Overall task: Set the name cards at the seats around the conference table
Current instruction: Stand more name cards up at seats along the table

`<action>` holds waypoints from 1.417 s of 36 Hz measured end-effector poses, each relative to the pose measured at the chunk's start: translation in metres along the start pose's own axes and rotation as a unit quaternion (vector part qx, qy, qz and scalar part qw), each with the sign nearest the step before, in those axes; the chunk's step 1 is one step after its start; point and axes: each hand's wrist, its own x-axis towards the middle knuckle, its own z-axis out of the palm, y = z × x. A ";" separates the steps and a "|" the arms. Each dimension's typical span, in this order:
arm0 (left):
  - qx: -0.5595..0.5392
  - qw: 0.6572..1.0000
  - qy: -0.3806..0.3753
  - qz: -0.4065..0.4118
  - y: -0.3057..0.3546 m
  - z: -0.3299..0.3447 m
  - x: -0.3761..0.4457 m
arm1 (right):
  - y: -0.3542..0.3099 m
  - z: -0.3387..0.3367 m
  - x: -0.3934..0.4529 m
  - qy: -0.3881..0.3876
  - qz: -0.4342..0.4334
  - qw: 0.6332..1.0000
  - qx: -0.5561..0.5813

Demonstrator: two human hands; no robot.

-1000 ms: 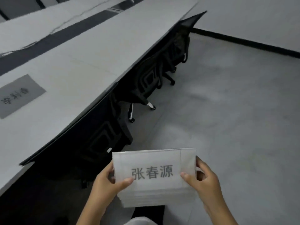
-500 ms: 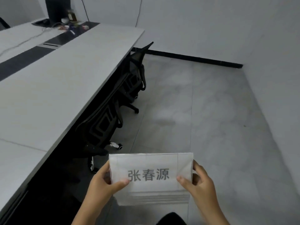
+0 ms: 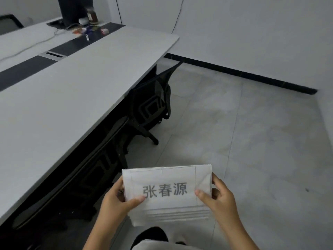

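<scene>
two hands: left hand (image 3: 115, 204) + right hand (image 3: 219, 199) still pinching name cards (image 3: 166, 191) | table end (image 3: 162, 44) now nearer

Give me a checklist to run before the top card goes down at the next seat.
1. Stack held by both hands: ok, left hand and right hand grip its ends.
2. Top card's name readable: ok.
3. Table bare at the near seats: ok.
4. Chairs tucked under the table: ok.
5. Card matches the seat: cannot tell.
</scene>
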 end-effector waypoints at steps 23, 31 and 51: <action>-0.014 0.999 0.042 0.014 0.131 0.064 0.315 | -0.137 0.013 0.344 -0.038 -0.065 0.996 -0.047; -0.066 0.974 0.216 -0.012 0.168 0.023 0.339 | -0.214 0.078 0.430 -0.184 -0.131 0.973 -0.040; -0.134 0.805 0.577 -0.016 0.165 -0.080 0.280 | -0.272 0.329 0.434 -0.607 -0.248 0.751 -0.077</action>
